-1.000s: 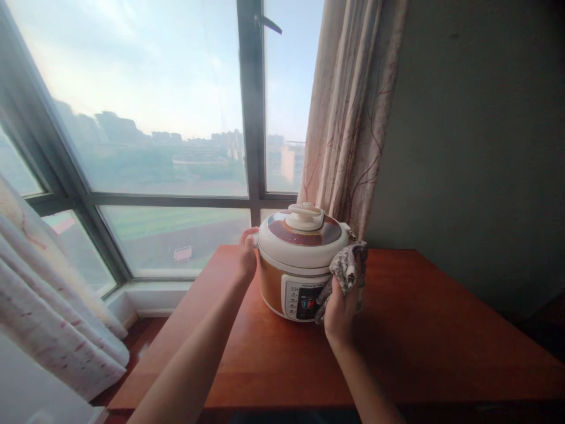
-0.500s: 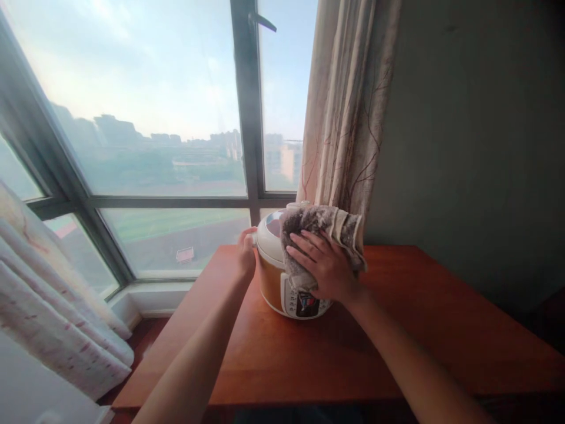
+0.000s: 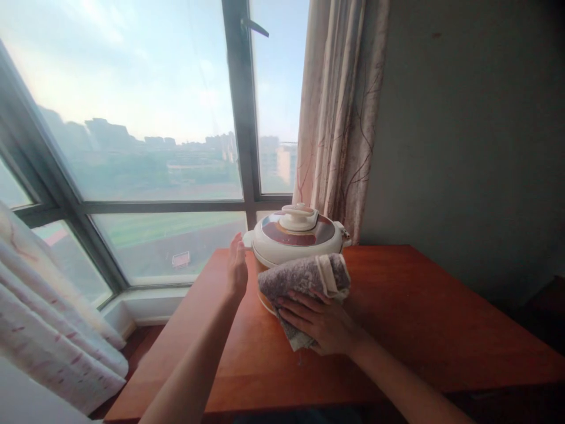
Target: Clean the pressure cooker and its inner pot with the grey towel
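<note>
Cloth [image 3: 304, 274] runs widthwise across the front of the cooker [image 3: 278, 250], which stands upright on the counter [image 3: 419, 330] just beyond our hands. Our right hand [image 3: 329, 321], fingers spread flat, lies over the cloth on the cooker's near side. Our left hand [image 3: 237, 268] is unclosed, fingers pointing up, beside the cooker's left handle [image 3: 248, 239]; we cannot quite tell whether they touch. The two hands are apart.

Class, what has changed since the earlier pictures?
The right hand moved the towel from the electric pressure cooker's right side to its lower front, hiding the control panel. The left hand seems to have released the side handle. The cooker stays on the table.
</note>
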Action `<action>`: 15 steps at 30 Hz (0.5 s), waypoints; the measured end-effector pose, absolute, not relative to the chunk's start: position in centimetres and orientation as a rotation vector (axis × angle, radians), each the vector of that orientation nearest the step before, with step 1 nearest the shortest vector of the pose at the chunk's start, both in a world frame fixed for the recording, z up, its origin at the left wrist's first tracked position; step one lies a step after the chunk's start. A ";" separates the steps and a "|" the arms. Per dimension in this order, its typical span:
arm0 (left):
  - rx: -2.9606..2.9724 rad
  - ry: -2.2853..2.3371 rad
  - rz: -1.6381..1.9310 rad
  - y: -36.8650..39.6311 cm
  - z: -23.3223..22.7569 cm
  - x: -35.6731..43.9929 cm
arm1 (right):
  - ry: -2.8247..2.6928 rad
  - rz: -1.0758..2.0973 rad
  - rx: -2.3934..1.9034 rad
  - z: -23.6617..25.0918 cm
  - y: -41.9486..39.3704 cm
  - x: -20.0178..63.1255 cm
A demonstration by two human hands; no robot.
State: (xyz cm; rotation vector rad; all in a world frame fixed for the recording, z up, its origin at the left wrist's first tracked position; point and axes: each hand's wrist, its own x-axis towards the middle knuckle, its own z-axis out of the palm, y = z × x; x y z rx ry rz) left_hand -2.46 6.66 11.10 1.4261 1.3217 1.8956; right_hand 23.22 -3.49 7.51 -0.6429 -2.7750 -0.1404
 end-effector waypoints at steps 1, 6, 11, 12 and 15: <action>1.428 1.339 1.887 5.6 10.8 -2.3 | -2.829 -0.023 -0.609 6.0 -3.7 23.7; 1.260 1.338 1.905 0.0 8.9 -1.0 | -2.779 0.556 -0.759 1.9 -5.8 24.4; 0.890 1.251 1.757 -5.0 6.1 -1.0 | -2.114 1.232 -0.783 4.7 -9.2 21.4; 0.846 1.223 1.715 -6.1 5.6 -1.1 | -1.880 1.352 -0.763 5.6 -9.6 20.5; 0.803 1.196 1.779 -9.4 4.8 -1.4 | -1.205 1.562 -0.716 7.8 -10.0 18.1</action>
